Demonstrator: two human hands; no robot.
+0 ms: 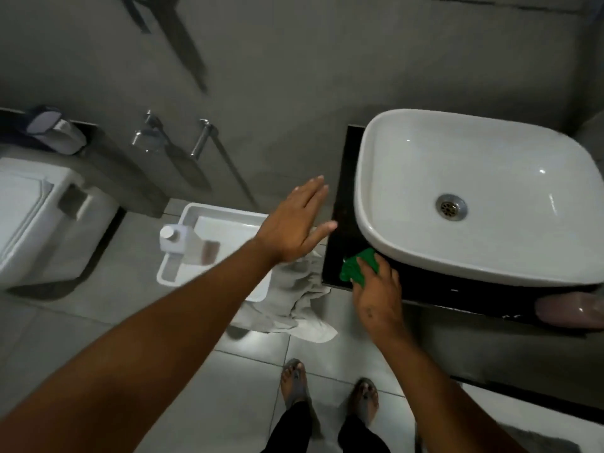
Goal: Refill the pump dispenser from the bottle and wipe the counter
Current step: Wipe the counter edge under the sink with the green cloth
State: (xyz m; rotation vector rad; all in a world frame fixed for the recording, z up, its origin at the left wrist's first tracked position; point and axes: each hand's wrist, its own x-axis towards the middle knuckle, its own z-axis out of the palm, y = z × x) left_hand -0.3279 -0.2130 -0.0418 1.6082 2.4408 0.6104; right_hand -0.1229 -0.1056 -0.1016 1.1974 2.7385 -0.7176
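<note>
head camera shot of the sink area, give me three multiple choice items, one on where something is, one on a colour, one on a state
1. Where is the white bottle?
A. in the sink
B. in the white tray on the floor
C. on the toilet

2. What colour is the cloth under the right hand?
A. green
B. red
C. blue

3. How is the left hand?
A. gripping the bottle
B. open and flat, holding nothing
C. closed in a fist

Answers:
1 B, it stands in the tray left of the black counter.
2 A, green shows past the fingers.
3 B, the fingers are spread in the air.
</note>
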